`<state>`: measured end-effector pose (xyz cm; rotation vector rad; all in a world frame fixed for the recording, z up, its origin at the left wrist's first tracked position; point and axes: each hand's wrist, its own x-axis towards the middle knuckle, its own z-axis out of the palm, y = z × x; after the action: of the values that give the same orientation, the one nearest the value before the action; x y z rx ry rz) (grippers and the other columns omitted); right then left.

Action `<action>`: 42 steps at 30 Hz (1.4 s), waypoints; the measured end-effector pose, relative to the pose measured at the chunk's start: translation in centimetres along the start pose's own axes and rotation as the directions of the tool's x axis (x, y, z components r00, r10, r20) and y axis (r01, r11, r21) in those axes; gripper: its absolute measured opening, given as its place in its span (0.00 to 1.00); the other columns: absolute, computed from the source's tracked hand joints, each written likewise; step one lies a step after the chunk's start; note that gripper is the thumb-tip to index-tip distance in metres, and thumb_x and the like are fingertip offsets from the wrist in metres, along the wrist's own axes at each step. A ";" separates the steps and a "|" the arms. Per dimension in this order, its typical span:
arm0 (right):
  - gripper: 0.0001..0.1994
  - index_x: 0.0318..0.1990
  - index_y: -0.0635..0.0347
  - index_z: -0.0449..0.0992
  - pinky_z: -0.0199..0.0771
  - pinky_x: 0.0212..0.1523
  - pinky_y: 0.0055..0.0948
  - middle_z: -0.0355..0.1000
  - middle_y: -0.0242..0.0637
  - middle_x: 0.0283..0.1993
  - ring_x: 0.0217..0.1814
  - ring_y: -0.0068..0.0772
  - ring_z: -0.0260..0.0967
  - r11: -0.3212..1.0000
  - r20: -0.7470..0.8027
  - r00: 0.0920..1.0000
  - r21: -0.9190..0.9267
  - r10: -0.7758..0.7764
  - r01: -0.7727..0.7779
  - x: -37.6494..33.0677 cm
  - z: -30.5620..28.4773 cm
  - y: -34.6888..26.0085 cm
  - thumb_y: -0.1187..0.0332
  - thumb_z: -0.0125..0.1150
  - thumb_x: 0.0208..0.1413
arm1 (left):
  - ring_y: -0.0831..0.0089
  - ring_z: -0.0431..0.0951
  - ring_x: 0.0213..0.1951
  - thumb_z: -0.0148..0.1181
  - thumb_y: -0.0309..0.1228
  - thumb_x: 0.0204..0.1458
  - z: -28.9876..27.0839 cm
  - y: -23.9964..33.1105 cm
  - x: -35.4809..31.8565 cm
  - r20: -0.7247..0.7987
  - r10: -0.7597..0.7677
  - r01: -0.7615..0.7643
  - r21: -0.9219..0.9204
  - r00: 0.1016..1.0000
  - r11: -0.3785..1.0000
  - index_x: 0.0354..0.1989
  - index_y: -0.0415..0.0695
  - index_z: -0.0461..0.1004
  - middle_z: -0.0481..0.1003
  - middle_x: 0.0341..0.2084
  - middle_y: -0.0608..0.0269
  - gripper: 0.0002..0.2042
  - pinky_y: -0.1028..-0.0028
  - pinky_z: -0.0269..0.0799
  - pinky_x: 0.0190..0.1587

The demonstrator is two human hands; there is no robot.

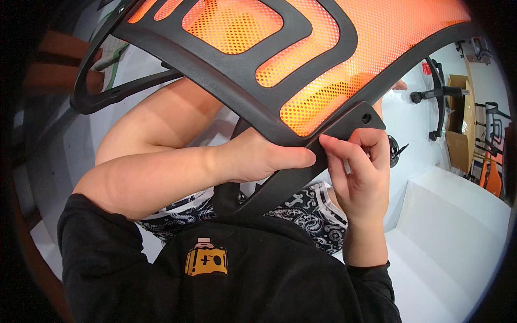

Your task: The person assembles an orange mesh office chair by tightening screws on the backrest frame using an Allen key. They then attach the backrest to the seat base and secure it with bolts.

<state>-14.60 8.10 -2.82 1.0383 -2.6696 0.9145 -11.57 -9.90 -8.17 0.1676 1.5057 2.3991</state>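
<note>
An office chair back (301, 59) with orange mesh in a black plastic frame fills the top of the view, tilted over my lap. My left hand (258, 156) grips the black lower spine of the frame from the left, thumb pressed along its edge. My right hand (358, 167) pinches the black mounting bracket (350, 126) at the frame's lower end, just below a round screw hole (366, 117). One black armrest loop (97, 91) of the chair back sticks out to the left. My knee and patterned shorts lie under the frame.
A black chair base with castors (436, 97) lies on the white floor at right. Cardboard boxes (463, 124) and more orange-and-black chair parts (493, 172) stand at the far right. A white raised platform (458, 215) runs along the lower right.
</note>
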 end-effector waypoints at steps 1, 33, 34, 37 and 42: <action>0.14 0.36 0.56 0.79 0.64 0.28 0.23 0.60 0.33 0.32 0.30 0.28 0.62 1.000 0.004 1.000 -0.028 0.002 -0.002 -0.1 0.0 -0.2 0.78 0.69 0.39 | 0.75 0.71 0.45 0.59 0.24 0.47 0.0 -0.1 0.0 -0.002 0.006 -0.006 0.006 1.000 1.000 0.50 0.36 0.69 0.73 0.43 0.63 0.19 0.75 0.67 0.49; 0.12 0.29 0.59 0.77 0.66 0.29 0.24 0.62 0.33 0.37 0.30 0.27 0.61 0.988 -0.095 0.994 0.146 0.055 -0.041 -0.2 -0.1 1.2 0.73 0.73 0.34 | 0.60 0.76 0.45 0.52 0.22 0.47 0.8 1.1 -0.2 0.066 -0.340 0.336 -0.415 0.938 0.846 0.56 0.34 0.60 0.70 0.46 0.49 0.24 0.62 0.75 0.49; 0.13 0.30 0.61 0.78 0.66 0.30 0.21 0.61 0.33 0.37 0.31 0.24 0.61 0.991 -0.085 0.996 0.132 0.034 -0.022 -0.2 -0.3 1.0 0.74 0.74 0.33 | 0.60 0.76 0.44 0.52 0.23 0.47 1.0 1.1 -0.2 0.039 -0.341 0.329 -0.388 0.939 0.861 0.56 0.34 0.60 0.70 0.46 0.49 0.24 0.62 0.76 0.48; 0.13 0.31 0.60 0.78 0.66 0.30 0.21 0.62 0.33 0.38 0.31 0.25 0.61 0.992 -0.070 0.997 0.123 0.021 -0.012 -0.5 -0.4 1.5 0.74 0.73 0.34 | 0.60 0.77 0.42 0.51 0.24 0.47 0.9 1.2 -0.2 0.041 -0.394 0.383 -0.345 0.918 0.857 0.56 0.34 0.60 0.70 0.45 0.48 0.24 0.62 0.76 0.47; 0.11 0.31 0.59 0.78 0.65 0.30 0.21 0.62 0.33 0.38 0.30 0.25 0.60 0.977 -0.113 0.989 0.201 0.099 -0.075 -0.5 0.2 1.2 0.74 0.73 0.36 | 0.59 0.77 0.41 0.51 0.25 0.47 0.9 1.0 -0.2 0.030 -0.353 0.342 -0.335 0.935 0.878 0.55 0.34 0.61 0.71 0.44 0.49 0.24 0.63 0.77 0.46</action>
<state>-15.05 9.00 -3.71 0.8739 -2.5818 1.2388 -11.32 -9.55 -6.87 -0.2036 1.0076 2.3183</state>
